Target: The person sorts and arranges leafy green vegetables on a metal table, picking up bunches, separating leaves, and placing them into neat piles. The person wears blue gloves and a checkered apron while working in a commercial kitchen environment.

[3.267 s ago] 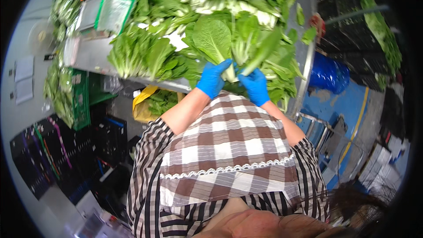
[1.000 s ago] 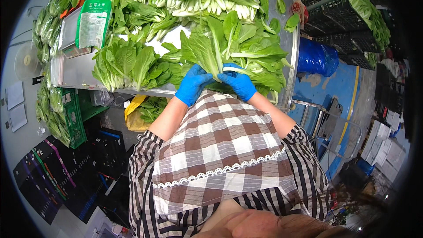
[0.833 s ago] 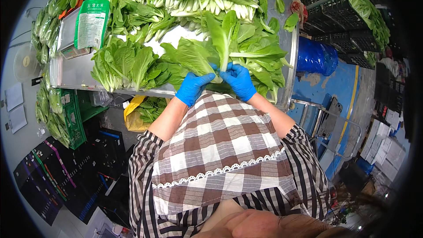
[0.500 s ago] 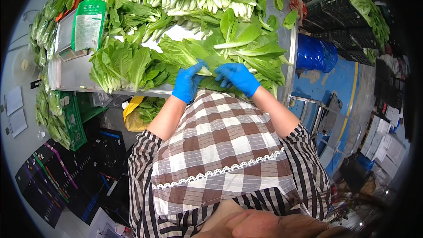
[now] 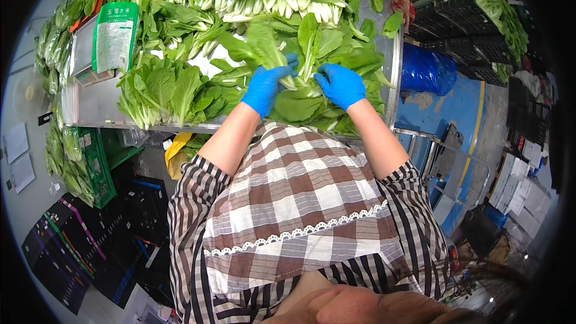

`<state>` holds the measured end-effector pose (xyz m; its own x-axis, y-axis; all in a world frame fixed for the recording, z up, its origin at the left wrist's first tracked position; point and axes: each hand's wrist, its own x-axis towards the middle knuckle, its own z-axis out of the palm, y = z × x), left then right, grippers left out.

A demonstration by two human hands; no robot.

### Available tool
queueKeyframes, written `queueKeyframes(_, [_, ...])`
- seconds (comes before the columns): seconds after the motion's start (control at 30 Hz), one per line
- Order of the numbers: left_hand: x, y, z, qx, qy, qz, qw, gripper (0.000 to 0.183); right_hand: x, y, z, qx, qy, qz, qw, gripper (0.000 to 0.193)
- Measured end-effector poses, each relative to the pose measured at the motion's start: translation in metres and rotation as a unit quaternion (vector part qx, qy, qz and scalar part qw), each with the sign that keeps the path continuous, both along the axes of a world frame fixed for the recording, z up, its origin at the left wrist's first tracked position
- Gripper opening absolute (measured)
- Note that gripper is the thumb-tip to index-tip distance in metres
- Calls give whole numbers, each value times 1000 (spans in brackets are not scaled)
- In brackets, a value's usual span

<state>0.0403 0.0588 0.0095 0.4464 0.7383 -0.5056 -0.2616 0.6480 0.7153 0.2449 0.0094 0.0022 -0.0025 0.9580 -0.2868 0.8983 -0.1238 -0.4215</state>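
1. Head view: left hand (image 5: 264, 90) gripping greens (image 5: 264, 45) by the stem end, over the desk (image 5: 96, 108).
2. Right hand (image 5: 341, 86) beside it, fingers bent, at the leaf heap (image 5: 366, 60); can't tell if gripping.

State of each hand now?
Left blue-gloved hand: closed on a pale-stemmed green leafy vegetable.
Right blue-gloved hand: partly curled; grip cannot be told.

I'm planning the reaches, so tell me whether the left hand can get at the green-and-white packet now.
Probably not directly: the left hand is holding a leafy green, and bunched greens lie partly between it and the packet, though the way above them looks open.
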Motion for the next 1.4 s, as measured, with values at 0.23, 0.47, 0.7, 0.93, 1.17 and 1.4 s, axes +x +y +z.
queueKeyframes(0.23, [26, -2, -31, -37, 75, -82, 993, 37, -18, -3, -15, 2, 33, -44, 999, 39])
queueKeyframes(0.47, [19, 3, -41, -90, 86, -94, 988, 34, -27, -13, -27, 31, 182, -100, 978, 45])
queueKeyframes(0.7, [4, -13, -14, -116, 59, 5, 991, 22, -40, -33, 1, 56, 317, -89, 943, 35])
queueKeyframes(0.93, [-18, -33, -2, -126, -4, 94, 988, 29, -39, -29, -16, 62, 443, -162, 880, 25])
queueKeyframes(1.17, [-68, -47, -14, -127, -102, 161, 973, 39, -44, 23, -16, 34, 519, -178, 836, 25])
queueKeyframes(1.4, [-78, -64, -31, -144, -113, 222, 958, 24, -62, 123, -16, 152, 325, -179, 916, 33])
